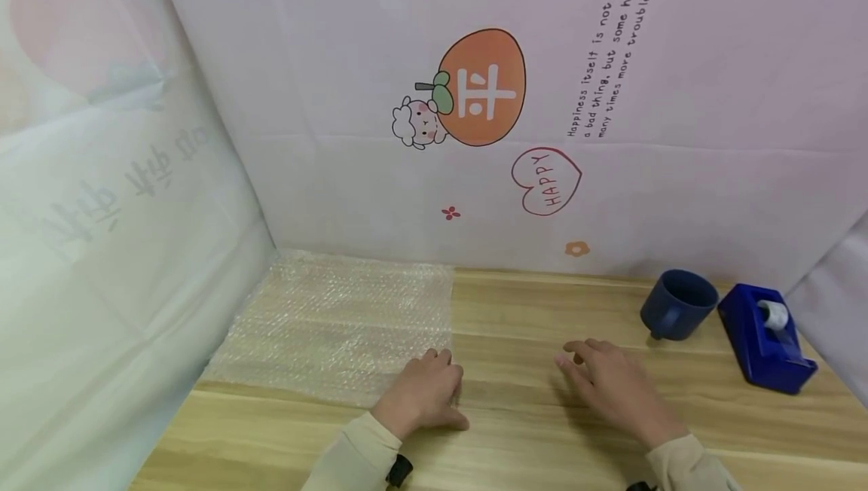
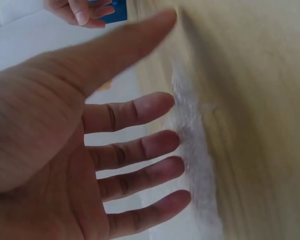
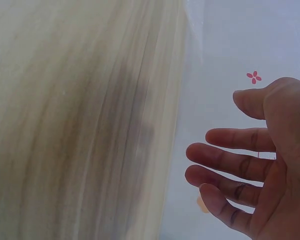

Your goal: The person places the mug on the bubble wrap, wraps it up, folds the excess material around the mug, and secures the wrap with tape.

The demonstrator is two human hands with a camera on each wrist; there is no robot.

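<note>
A sheet of clear bubble wrap (image 1: pixel 339 318) lies flat on the wooden table, at the left. Over its right edge is my left hand (image 1: pixel 423 393), thumb spread away from the fingers. In the left wrist view the fingertips (image 2: pixel 162 143) come close to the bubble wrap (image 2: pixel 195 150); whether they touch it I cannot tell. To the right my right hand (image 1: pixel 610 385) hovers over bare wood with loosely bent fingers and holds nothing. A dark blue mug (image 1: pixel 678 306) stands beyond the right hand, its handle toward me. Beside it sits a blue tape dispenser (image 1: pixel 766 340) with a roll of tape.
The wooden table (image 1: pixel 529 310) meets a white printed cloth (image 1: pixel 339 137) hanging behind it. Another cloth (image 1: pixel 122 250) closes off the left side, and white fabric (image 1: pixel 837 295) hangs at the right.
</note>
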